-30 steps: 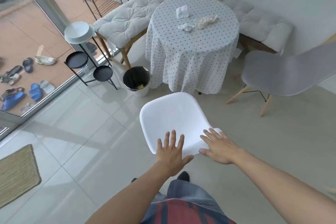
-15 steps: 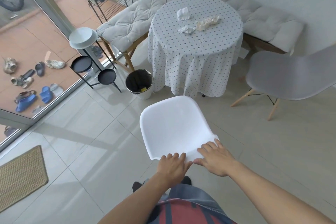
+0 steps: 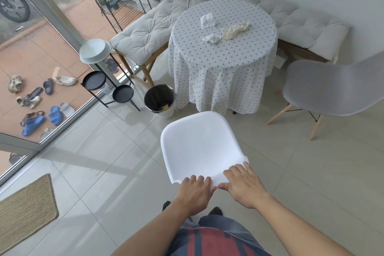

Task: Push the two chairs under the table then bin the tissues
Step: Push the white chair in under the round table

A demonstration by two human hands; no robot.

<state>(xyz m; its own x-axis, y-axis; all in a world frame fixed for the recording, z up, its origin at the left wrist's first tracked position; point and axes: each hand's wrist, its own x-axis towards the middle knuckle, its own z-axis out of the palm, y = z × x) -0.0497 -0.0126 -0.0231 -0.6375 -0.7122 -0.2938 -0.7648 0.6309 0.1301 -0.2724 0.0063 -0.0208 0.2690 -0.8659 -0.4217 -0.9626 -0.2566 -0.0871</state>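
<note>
A white plastic chair [image 3: 199,143] stands on the tiles just in front of me, its seat facing the round table [image 3: 224,62] with a dotted cloth. My left hand [image 3: 195,191] and my right hand [image 3: 243,185] both grip the top edge of its backrest, fingers curled over it. A grey chair [image 3: 332,87] on wooden legs stands to the right of the table. Three crumpled tissues [image 3: 226,27] lie on the tabletop. A white bin [image 3: 160,100] with a black liner sits on the floor left of the table.
A cushioned corner bench [image 3: 149,29] wraps behind the table. A black three-tier stand [image 3: 104,81] with a white dish stands by the glass door at left. A woven mat [image 3: 25,210] lies at lower left.
My hands went from flat and spread on the backrest to curled over its top edge. The view has shifted closer to the table.
</note>
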